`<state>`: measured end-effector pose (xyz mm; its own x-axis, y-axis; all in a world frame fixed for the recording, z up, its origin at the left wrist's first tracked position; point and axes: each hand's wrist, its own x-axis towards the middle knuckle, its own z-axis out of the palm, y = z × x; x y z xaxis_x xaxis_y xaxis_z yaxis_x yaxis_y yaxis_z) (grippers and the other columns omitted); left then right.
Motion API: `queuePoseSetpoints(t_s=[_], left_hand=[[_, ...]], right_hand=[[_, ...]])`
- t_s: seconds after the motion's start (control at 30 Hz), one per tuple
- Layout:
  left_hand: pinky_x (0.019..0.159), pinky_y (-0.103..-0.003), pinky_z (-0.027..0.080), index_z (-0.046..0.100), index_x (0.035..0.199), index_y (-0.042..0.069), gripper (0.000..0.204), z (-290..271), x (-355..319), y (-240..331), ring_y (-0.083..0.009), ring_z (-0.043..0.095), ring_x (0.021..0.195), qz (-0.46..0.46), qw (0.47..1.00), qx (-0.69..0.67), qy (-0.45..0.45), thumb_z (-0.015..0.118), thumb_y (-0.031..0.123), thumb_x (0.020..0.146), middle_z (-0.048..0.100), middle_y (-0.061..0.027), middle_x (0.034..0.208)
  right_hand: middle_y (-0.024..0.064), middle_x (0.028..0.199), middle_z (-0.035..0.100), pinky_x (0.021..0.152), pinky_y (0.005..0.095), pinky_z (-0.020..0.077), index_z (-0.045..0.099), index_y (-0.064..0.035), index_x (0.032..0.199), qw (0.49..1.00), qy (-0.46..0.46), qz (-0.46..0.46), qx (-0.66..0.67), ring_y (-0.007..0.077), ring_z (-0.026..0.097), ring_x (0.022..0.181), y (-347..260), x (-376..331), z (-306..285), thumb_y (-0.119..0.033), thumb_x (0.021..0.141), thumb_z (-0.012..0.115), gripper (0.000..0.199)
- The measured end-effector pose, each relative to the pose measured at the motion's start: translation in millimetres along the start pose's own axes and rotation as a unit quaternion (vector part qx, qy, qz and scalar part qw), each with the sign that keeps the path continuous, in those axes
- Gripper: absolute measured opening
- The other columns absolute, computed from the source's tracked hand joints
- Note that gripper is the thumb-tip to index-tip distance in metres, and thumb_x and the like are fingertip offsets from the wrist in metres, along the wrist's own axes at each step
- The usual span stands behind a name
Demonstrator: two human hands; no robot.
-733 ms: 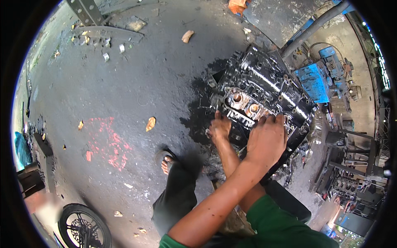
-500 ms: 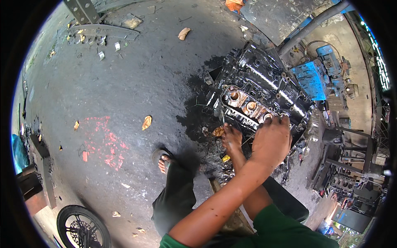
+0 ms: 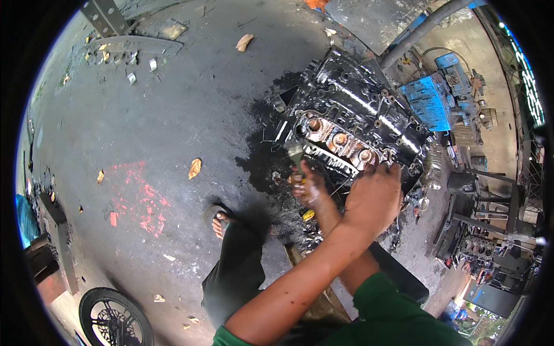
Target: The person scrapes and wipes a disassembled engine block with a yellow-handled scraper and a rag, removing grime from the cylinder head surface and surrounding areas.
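Note:
My forearms cross, the left one lying over the right. My left hand [image 3: 375, 193] reaches to the right, its fingers bent over the near edge of an oily black engine block [image 3: 352, 86]. A metal part with round openings, a cylinder head [image 3: 340, 140] by its look, lies along the block's near side and shows brown residue. Left of it, my right hand [image 3: 310, 187] is closed round the handle of a brush [image 3: 295, 151]. The bristle end points away from me, beside the head's left end. Motion blurs the right hand somewhat.
Dark wet oil [image 3: 259, 144] spreads on the floor left of the block. A blue machine [image 3: 427, 104] stands beyond it on the right, near a slanting pole [image 3: 424, 34]. Dark metal frames [image 3: 485, 202] stand at right. A wheel [image 3: 115, 320] lies at lower left.
The brush and my right hand have moved left and away from the cylinder head's side. My left hand stays on the engine's edge. The whole view has shifted slightly.

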<state>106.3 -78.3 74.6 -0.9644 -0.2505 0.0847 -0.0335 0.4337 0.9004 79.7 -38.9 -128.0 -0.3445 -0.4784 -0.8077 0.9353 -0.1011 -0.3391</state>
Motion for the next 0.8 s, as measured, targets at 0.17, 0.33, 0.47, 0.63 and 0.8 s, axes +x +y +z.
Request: queuePoseSetpoints(t_s=[0.17,0.33,0.47,0.63,0.8], left_hand=[[0.078,-0.044,0.053,0.057,0.104,0.0,0.025,11,-5,-1,-0.0354,0.065,0.087,-0.001,1.0,0.018,-0.017,0.06,0.016,0.085,0.065,-0.0182,0.093],[0.078,-0.045,0.053,0.058,0.101,0.001,0.022,23,-6,-4,-0.0348,0.065,0.085,0.007,1.0,0.025,-0.008,0.059,0.016,0.085,0.065,-0.0175,0.092],[0.077,-0.046,0.052,0.057,0.102,0.001,0.024,28,-4,-2,-0.0366,0.065,0.083,0.008,1.0,0.028,-0.009,0.06,0.016,0.084,0.065,-0.0187,0.092],[0.077,-0.046,0.054,0.056,0.102,0.0,0.023,22,-3,-3,-0.0356,0.066,0.086,0.004,0.999,0.044,-0.03,0.059,0.015,0.084,0.065,-0.0186,0.093],[0.076,-0.045,0.054,0.056,0.101,0.0,0.022,18,-2,-6,-0.0349,0.066,0.088,0.002,0.999,0.034,-0.026,0.058,0.016,0.085,0.065,-0.0174,0.093]], right_hand=[[-0.0028,0.061,0.045,0.04,0.0247,0.0301,0.055,-0.0068,0.1,0.997,-0.003,-0.006,0.074,0.0097,0.033,0.041,34,17,-5,-0.05,0.092,0.06,0.044],[-0.0018,0.064,0.048,0.04,0.0258,0.031,0.055,-0.0029,0.106,0.997,-0.06,0.003,0.043,0.0096,0.037,0.044,6,29,-5,-0.043,0.097,0.055,0.041],[-0.0018,0.067,0.051,0.037,0.0238,0.0294,0.054,-0.0046,0.097,0.982,-0.138,0.129,-0.005,0.0078,0.037,0.042,-32,18,-6,-0.042,0.097,0.055,0.037],[-0.0027,0.056,0.046,0.034,0.0194,0.0289,0.052,-0.0062,0.091,0.99,-0.064,0.067,-0.101,0.0047,0.037,0.038,-46,-2,-23,-0.033,0.097,0.058,0.028],[0.0034,0.074,0.056,0.039,0.0221,0.0307,0.052,-0.0105,0.102,0.994,-0.05,0.028,-0.095,0.0055,0.039,0.041,-29,11,-7,-0.026,0.094,0.063,0.021]])
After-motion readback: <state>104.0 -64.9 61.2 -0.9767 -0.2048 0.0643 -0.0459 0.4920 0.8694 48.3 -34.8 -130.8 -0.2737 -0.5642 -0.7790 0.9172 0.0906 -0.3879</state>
